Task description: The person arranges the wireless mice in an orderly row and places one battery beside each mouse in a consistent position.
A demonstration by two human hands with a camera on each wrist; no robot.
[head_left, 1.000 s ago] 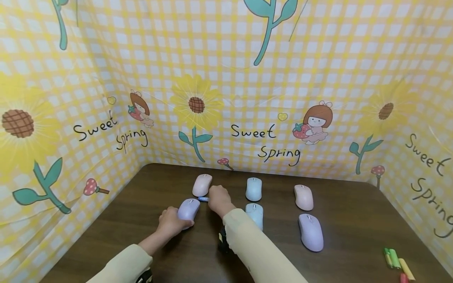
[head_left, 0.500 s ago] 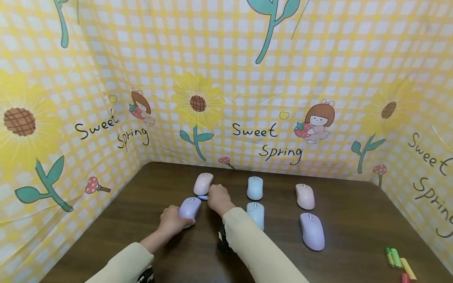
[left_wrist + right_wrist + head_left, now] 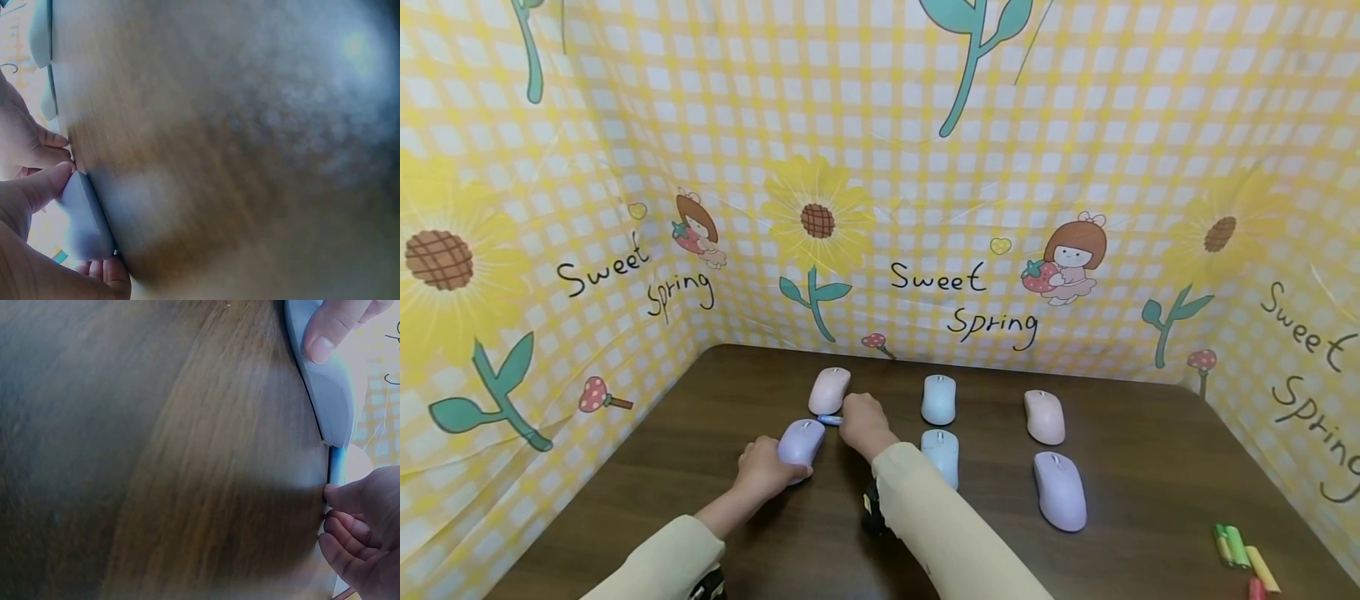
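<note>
A purple computer mouse (image 3: 802,440) lies on the left part of the dark wooden table. My left hand (image 3: 764,468) grips it, thumb on the near side and fingers along the far-left side. Just beyond its front end lies a small blue battery (image 3: 830,420), also partly visible as a blue strip (image 3: 337,465) in the right wrist view. My right hand (image 3: 865,423) pinches the battery's right end, hiding that part. A pink mouse (image 3: 830,390) sits right behind the battery. In the left wrist view, the purple mouse (image 3: 84,219) shows flat on the table between thumb and fingers.
Two light-blue mice (image 3: 938,398) stand in a column right of my right hand, the nearer partly behind the sleeve. Farther right are another pink mouse (image 3: 1044,417) and purple mouse (image 3: 1060,492). Green, yellow and red batteries (image 3: 1236,546) lie at the right front. A checked cloth (image 3: 925,192) encloses the table.
</note>
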